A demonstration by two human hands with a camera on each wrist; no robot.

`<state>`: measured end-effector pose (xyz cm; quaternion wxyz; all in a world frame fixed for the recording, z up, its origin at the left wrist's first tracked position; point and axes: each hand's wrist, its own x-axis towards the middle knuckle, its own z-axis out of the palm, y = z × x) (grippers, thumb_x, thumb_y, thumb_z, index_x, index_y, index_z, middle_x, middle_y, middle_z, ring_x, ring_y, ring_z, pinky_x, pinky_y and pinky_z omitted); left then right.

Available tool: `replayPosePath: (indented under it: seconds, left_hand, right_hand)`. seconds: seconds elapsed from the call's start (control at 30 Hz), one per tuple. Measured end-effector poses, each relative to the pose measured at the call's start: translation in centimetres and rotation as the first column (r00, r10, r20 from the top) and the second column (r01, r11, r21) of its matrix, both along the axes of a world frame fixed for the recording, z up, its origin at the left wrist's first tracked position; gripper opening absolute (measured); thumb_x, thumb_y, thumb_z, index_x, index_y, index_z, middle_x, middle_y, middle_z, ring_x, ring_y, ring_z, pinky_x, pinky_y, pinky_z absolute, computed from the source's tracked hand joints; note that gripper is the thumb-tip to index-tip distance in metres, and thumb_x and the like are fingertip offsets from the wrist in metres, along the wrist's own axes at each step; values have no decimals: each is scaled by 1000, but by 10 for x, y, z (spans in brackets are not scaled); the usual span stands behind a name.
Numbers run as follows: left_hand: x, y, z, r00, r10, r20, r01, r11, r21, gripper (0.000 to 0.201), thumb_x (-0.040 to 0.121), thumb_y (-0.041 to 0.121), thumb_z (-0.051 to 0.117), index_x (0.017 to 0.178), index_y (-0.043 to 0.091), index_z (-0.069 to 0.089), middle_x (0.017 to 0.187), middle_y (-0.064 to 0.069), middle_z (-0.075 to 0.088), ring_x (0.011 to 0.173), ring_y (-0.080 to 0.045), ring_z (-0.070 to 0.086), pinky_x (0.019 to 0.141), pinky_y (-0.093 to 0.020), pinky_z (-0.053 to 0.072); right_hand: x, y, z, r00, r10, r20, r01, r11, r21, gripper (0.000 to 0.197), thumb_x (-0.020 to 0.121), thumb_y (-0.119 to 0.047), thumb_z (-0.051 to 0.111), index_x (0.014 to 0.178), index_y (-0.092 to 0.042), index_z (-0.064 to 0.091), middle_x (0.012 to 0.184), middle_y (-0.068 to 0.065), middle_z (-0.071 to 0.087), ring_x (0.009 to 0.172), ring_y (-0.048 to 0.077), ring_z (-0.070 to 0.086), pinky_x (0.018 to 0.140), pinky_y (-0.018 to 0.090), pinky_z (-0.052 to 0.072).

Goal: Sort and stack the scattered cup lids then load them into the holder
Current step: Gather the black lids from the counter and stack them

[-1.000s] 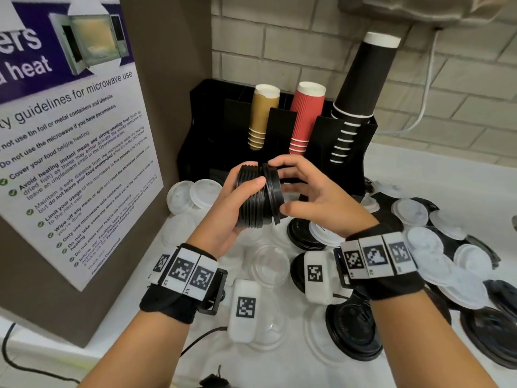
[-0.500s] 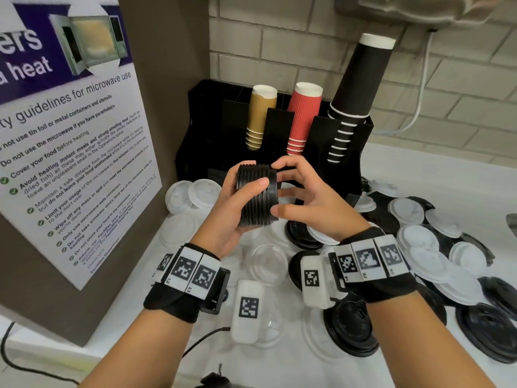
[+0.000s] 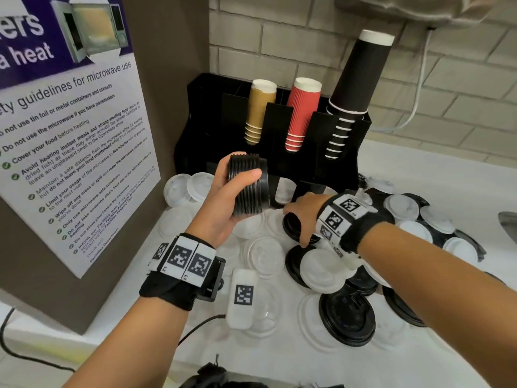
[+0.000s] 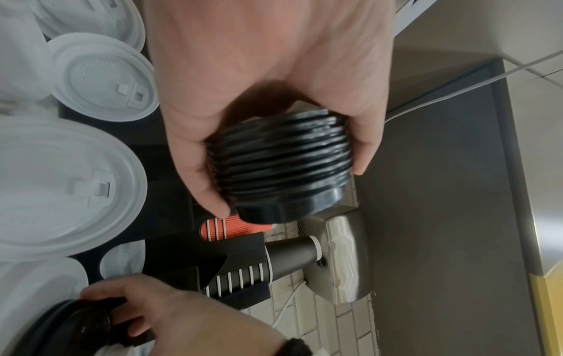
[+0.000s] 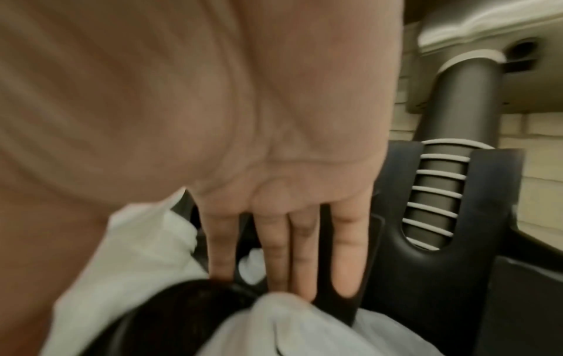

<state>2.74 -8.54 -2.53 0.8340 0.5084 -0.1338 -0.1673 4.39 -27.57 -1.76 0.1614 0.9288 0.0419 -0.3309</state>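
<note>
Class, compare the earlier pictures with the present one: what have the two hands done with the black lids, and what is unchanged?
The right hand has let go of the stack of black lids and dropped to a loose black lid on the counter, fingers on its rim. The left hand now holds the stack alone, still raised before the cup holder. The cups and scattered white lids lie as before.

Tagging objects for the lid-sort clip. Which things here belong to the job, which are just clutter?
Job:
- black lid stack, gripped in left hand
- right hand, reaching to a loose black lid
- white lids scattered on the counter
- holder

Clutter:
- gold cups, red cups, black cups in the holder
- microwave poster
- wall dispenser
</note>
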Motion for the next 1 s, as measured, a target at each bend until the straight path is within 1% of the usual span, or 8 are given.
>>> replayPosePath:
  seconds: [0.13, 0.3, 0.37, 0.47, 0.57, 0.63, 0.8, 1.0]
  left_hand:
    - [0, 2, -1, 1000, -1, -4, 1, 1000, 0, 46, 76, 30, 68, 120, 34, 54, 112, 1, 62, 98, -17, 66, 71, -37, 56]
    - [0, 4, 0, 1000, 14, -6, -14, 1000, 10, 47, 76, 30, 67, 121, 33, 53, 114, -1, 60, 99, -18, 64, 72, -38, 56]
    - [-1, 4, 0, 1000, 23, -7, -23, 1000, 10, 47, 76, 31, 68, 121, 33, 53, 113, 0, 61, 98, -17, 65, 72, -38, 56]
    - [-3, 3, -1, 1000, 15, -12, -15, 1000, -1, 46, 76, 29, 68, 120, 32, 54, 112, 1, 62, 97, -16, 66, 70, -37, 56]
    - [-7, 0, -2, 1000, 13, -10, -13, 1000, -6, 50, 76, 28, 68, 124, 31, 53, 117, -1, 61, 100, -18, 65, 71, -38, 56]
    - [-10, -4, 0, 1000, 27, -6, -27, 999, -21, 52, 75, 29, 69, 124, 31, 52, 116, -1, 62, 100, -18, 66, 71, -37, 56]
    - [-15, -15, 5, 999, 10, 48, -9, 1000, -14, 51, 77, 28, 67, 125, 31, 50, 113, 0, 63, 100, -21, 65, 70, -36, 56]
    - [-19, -17, 4, 991, -96, 97, 90, 994, 58, 49, 78, 27, 66, 125, 33, 52, 116, 1, 62, 105, -20, 65, 76, -35, 56]
  right_hand:
    - [6, -6, -12, 997, 40, 68, -36, 998, -56, 95, 67, -44, 81, 144, -29, 29, 131, 9, 47, 122, 26, 44, 85, 38, 47]
    - [1, -16, 3, 979, -64, 191, 14, 968, 251, 85, 66, -40, 79, 138, -31, 34, 122, 4, 52, 104, 18, 50, 80, 33, 48]
    - [-5, -21, 15, 957, -190, 220, 42, 840, 541, 79, 67, -34, 81, 132, -31, 37, 116, 1, 56, 99, 16, 56, 84, 33, 53]
    - [-22, -26, 36, 894, -393, 216, 2, 486, 874, 67, 70, -23, 83, 121, -33, 42, 108, -3, 55, 98, 19, 61, 77, 23, 52]
    - [-46, -22, 42, 830, -552, 82, -74, 38, 997, 60, 68, -23, 81, 114, -38, 46, 112, 3, 57, 99, 20, 64, 80, 29, 54]
    - [-64, -14, 36, 812, -584, 1, -115, -159, 981, 58, 65, -27, 79, 112, -40, 49, 115, 8, 56, 95, 19, 65, 79, 34, 57]
    - [-88, 10, 7, 783, -621, -31, -161, -250, 955, 54, 69, -32, 78, 116, -37, 50, 115, 9, 58, 92, 17, 67, 76, 34, 57]
    - [-94, 7, 4, 788, -614, -55, -175, -308, 935, 57, 73, -33, 67, 128, -38, 51, 123, 12, 58, 107, 24, 63, 85, 41, 56]
